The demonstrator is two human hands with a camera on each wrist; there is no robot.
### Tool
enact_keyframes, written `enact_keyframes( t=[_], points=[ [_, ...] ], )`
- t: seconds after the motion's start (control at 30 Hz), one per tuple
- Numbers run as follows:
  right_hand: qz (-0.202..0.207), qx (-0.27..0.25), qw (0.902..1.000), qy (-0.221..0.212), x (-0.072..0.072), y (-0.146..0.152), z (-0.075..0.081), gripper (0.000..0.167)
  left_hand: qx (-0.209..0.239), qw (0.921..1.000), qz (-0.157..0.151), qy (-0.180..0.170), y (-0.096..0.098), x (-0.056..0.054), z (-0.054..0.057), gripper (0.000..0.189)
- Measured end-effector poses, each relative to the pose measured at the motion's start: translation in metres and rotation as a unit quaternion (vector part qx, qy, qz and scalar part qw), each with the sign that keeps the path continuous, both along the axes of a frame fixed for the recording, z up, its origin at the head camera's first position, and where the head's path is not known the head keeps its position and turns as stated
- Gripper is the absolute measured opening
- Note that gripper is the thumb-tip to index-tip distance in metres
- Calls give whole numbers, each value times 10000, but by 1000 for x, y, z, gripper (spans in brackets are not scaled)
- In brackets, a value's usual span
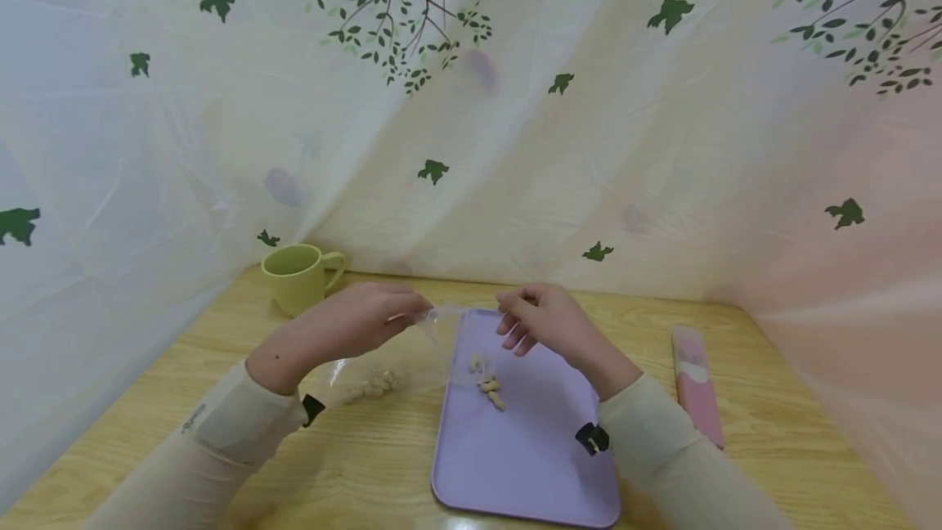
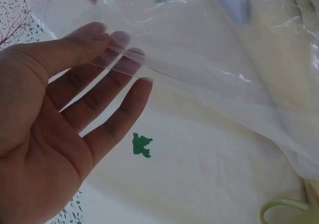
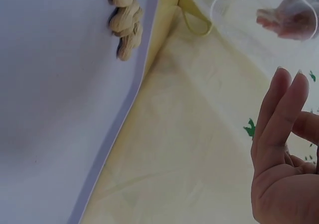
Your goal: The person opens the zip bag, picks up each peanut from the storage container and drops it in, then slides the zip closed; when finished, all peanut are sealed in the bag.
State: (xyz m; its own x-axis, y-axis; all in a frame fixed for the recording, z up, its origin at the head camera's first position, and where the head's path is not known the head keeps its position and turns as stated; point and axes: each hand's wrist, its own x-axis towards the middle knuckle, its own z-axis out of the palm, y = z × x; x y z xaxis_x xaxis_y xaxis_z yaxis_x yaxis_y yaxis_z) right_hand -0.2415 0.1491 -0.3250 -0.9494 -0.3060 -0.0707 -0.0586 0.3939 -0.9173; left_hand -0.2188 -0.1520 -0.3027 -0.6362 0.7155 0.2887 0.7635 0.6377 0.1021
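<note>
In the head view, my left hand (image 1: 346, 330) pinches the edge of a clear plastic bag (image 1: 423, 366) between thumb and fingers. The left wrist view shows the same pinch on the thin film (image 2: 209, 64). Several unshelled peanuts (image 1: 379, 384) lie inside the bag, low on its left side. The bag's open end reaches over the left edge of a purple tray (image 1: 522, 464), where a few more peanuts (image 1: 490, 389) lie. Beside the bag's mouth, my right hand (image 1: 548, 325) hovers above the tray, fingers loosely bent and holding nothing.
A yellow-green mug (image 1: 293, 280) stands at the back left of the wooden table (image 1: 353, 473). To the right of the tray lies a long pink-and-white packet (image 1: 697, 387). Printed curtains (image 1: 500, 186) hang round the back and sides.
</note>
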Motion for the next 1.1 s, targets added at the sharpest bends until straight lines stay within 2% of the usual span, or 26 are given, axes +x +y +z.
enact_keyframes(
  t=[0.17,0.3,0.6,0.73,0.87,1.1],
  points=[
    [-159,-45,9997,-179,-11,4,-4,35,0,10000,-28,9,0,-1,-1,20],
    [-155,112,9994,-277,-22,5,-12,34,4,10000,-33,52,0,-1,-2,20],
    [274,916,9944,-446,-41,-4,-33,27,-24,10000,24,-73,1,0,-3,21],
    [606,1321,9879,-534,-44,-10,-42,19,-17,10000,-3,9,1,-1,-4,21],
    [716,1604,9827,-596,-46,-14,-50,12,11,10000,-37,45,1,-2,-5,20],
    [856,2044,9733,-598,-43,-19,-55,12,6,9998,80,-175,2,-3,-3,22]
  ],
)
